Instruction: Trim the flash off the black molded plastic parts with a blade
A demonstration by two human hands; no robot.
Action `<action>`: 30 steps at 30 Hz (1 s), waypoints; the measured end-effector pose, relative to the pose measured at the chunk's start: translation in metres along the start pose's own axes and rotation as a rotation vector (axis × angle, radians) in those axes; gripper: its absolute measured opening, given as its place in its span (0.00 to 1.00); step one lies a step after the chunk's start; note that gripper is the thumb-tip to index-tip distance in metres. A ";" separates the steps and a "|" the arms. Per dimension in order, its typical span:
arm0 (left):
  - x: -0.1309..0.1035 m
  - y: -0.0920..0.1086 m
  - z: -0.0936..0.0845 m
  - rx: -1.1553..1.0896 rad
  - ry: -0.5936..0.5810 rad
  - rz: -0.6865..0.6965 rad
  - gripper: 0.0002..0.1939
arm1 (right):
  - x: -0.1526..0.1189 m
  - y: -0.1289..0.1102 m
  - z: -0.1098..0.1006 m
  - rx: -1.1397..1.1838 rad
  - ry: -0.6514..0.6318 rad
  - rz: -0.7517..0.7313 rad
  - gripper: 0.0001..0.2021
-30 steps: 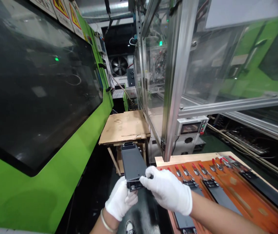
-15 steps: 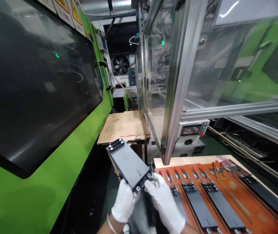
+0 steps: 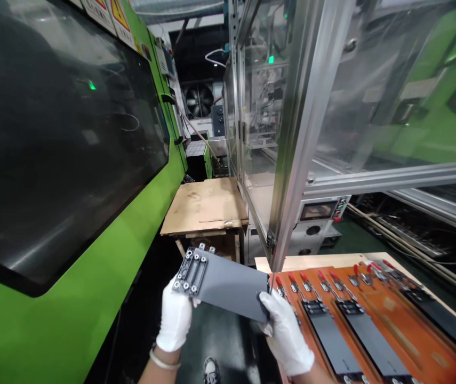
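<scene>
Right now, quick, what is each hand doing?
Left hand: closed on the bracket end of the flat dark grey rectangular panel.
Right hand: closed on the panel's other end.

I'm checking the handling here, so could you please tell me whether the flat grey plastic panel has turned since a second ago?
Yes. The flat grey plastic panel has swung from pointing toward the wooden table to lying crosswise below it.

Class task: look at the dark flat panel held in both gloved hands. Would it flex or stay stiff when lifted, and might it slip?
The dark panel probably stays stiff: held only at its ends by the left hand and right hand, it shows no sag. Its smooth face may be slippery; the gloves likely help.
</scene>
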State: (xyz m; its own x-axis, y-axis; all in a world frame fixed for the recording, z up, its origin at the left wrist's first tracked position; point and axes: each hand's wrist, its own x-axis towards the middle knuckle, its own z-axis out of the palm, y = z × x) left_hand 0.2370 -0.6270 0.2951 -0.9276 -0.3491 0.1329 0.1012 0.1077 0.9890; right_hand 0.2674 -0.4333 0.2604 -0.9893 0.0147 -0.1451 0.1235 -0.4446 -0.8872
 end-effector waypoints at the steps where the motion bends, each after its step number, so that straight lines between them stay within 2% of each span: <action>1: 0.003 0.002 -0.005 -0.034 0.016 0.007 0.10 | 0.002 -0.002 -0.003 -0.041 -0.007 0.022 0.22; 4: 0.006 -0.001 -0.013 -0.101 0.037 -0.069 0.30 | 0.011 0.000 -0.010 -0.231 -0.058 0.051 0.24; 5: 0.006 -0.004 -0.015 -0.113 0.060 -0.087 0.33 | 0.014 0.002 -0.011 -0.312 -0.039 0.025 0.24; 8: 0.007 -0.016 -0.022 -0.104 0.149 -0.024 0.31 | 0.017 0.009 -0.010 -0.562 0.118 -0.125 0.22; 9: 0.009 -0.020 -0.025 -0.083 0.153 0.020 0.29 | 0.015 0.010 -0.008 -0.638 0.125 -0.182 0.21; 10: 0.011 -0.023 -0.028 -0.054 0.131 0.067 0.28 | 0.012 0.010 -0.004 -0.714 0.075 -0.236 0.20; 13: 0.018 -0.028 -0.032 0.036 0.021 0.183 0.31 | 0.005 0.004 0.010 -0.933 -0.261 -0.393 0.18; 14: 0.021 -0.029 -0.032 0.055 0.000 0.206 0.31 | 0.005 0.001 0.016 -0.998 -0.334 -0.447 0.18; 16: 0.025 -0.029 -0.031 0.078 -0.018 0.231 0.30 | 0.010 -0.003 0.023 -1.110 -0.373 -0.556 0.19; 18: 0.028 -0.029 -0.029 0.096 -0.026 0.252 0.29 | 0.018 -0.001 0.027 -1.187 -0.351 -0.656 0.20; 21: 0.034 -0.031 -0.027 0.145 -0.041 0.278 0.29 | 0.028 0.008 0.027 -1.223 -0.349 -0.726 0.20; 23: 0.039 -0.036 -0.026 0.181 -0.047 0.271 0.29 | 0.030 0.016 0.027 -1.185 -0.371 -0.698 0.20; 25: 0.046 -0.042 -0.023 0.213 -0.045 0.254 0.30 | 0.031 0.023 0.031 -1.102 -0.383 -0.608 0.20; 27: 0.055 -0.049 -0.019 0.245 -0.035 0.231 0.30 | 0.033 0.029 0.036 -1.000 -0.365 -0.456 0.19; 30: 0.070 -0.063 -0.009 0.385 -0.018 0.145 0.28 | 0.042 0.043 0.052 -0.846 -0.261 -0.238 0.17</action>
State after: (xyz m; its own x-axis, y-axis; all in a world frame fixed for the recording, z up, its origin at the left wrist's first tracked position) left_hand 0.1685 -0.6663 0.2430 -0.9200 -0.2890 0.2647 0.0924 0.4965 0.8631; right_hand 0.2270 -0.4981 0.2385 -0.9694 -0.2263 0.0954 -0.1722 0.3495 -0.9210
